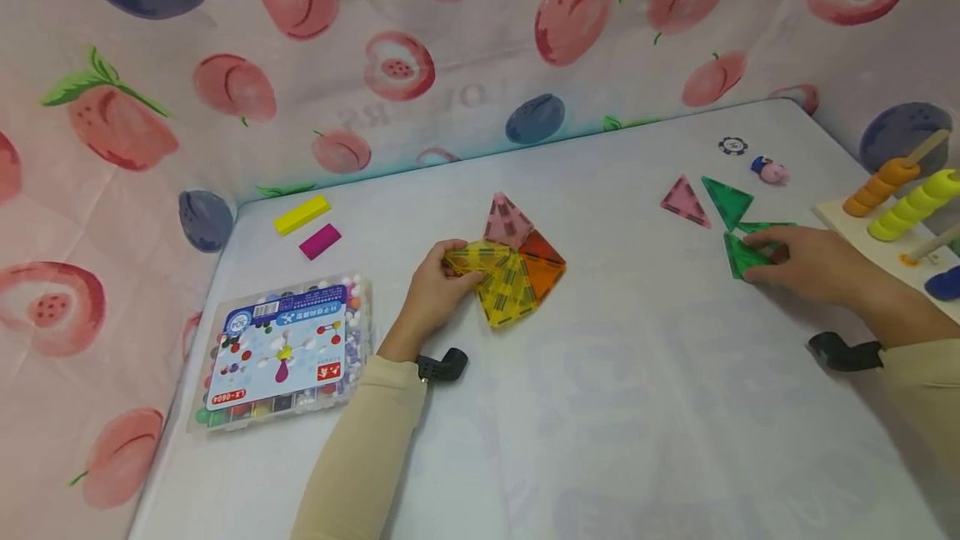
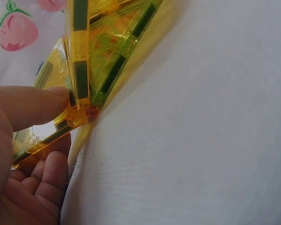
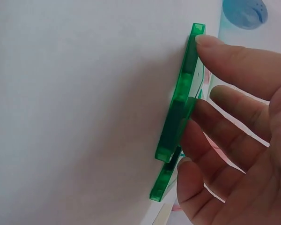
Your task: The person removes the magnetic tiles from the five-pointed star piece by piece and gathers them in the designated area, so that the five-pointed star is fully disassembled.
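A cluster of magnetic tiles lies mid-table: a pink one (image 1: 508, 219), an orange one (image 1: 542, 261) and a yellow one (image 1: 512, 292). My left hand (image 1: 438, 286) pinches a raised yellow triangle tile (image 1: 472, 257) at the cluster's left edge. In the left wrist view the thumb (image 2: 28, 105) presses this yellow tile (image 2: 79, 70) near its corner. My right hand (image 1: 806, 261) lies at the right, with straight fingertips (image 3: 215, 47) touching a green triangle tile (image 1: 742, 255) (image 3: 180, 108) that lies flat. Another green tile (image 3: 161, 183) overlaps beneath it.
A green triangle (image 1: 727, 200) and a pink triangle (image 1: 684, 202) lie beyond the right hand. A ring stacker (image 1: 900, 207) stands at the right edge, with a chip (image 1: 732, 145) and a small figure (image 1: 770, 170) behind. A bead box (image 1: 281, 352), a yellow block (image 1: 302, 214) and a magenta block (image 1: 320, 241) lie left.
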Demonstrator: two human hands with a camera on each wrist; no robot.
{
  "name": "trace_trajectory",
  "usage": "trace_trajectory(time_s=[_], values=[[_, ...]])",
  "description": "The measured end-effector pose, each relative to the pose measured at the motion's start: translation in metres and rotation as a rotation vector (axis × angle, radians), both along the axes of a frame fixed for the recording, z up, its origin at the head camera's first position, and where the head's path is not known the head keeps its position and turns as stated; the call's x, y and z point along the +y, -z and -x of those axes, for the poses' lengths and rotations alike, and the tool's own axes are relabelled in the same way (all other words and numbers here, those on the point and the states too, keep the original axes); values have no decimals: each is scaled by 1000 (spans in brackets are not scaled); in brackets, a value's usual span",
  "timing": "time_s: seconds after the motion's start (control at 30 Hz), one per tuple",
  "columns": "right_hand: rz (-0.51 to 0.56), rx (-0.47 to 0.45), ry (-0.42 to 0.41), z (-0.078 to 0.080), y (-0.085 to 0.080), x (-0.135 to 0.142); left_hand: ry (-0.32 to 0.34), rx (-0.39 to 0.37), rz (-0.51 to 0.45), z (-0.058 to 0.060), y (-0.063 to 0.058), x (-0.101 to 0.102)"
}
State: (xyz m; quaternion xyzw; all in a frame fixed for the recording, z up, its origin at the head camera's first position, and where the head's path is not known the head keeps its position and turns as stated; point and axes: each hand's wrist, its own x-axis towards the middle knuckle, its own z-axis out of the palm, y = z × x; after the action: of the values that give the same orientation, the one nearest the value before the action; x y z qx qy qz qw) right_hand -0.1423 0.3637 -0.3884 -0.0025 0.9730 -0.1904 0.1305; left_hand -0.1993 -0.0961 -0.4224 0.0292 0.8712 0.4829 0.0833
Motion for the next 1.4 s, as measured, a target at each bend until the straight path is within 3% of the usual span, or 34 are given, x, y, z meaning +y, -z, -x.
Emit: trace_trajectory(time_s=[0.17,0.3,0.5,0.7,0.9,1.07,1.3,1.37,1.4], values=[[-5,34,15,1,-6,-1,-1,4,-1,-1,0,0],[18,120,21,5,-20,-12,3,10,-7,-1,-1,-1],[119,143,-65,10,-34,-68,46,32,-3,1,-3,-5],[212,90,-222,19,-24,-131,43,-12,47,-3,-8,-8],[295,30,-321,23,-9,-170,50,-8,105,-12,-14,-10],[328,-16,-359,22,-3,-186,148,-9,184,-30,-22,-14],[342,-52,-340,33,0,-194,454,-109,247,-57,-42,-21],[344,-66,-310,33,0,-192,457,-136,222,-58,-41,-23],[343,-72,-294,32,-1,-190,418,-152,211,-58,-40,-24]])
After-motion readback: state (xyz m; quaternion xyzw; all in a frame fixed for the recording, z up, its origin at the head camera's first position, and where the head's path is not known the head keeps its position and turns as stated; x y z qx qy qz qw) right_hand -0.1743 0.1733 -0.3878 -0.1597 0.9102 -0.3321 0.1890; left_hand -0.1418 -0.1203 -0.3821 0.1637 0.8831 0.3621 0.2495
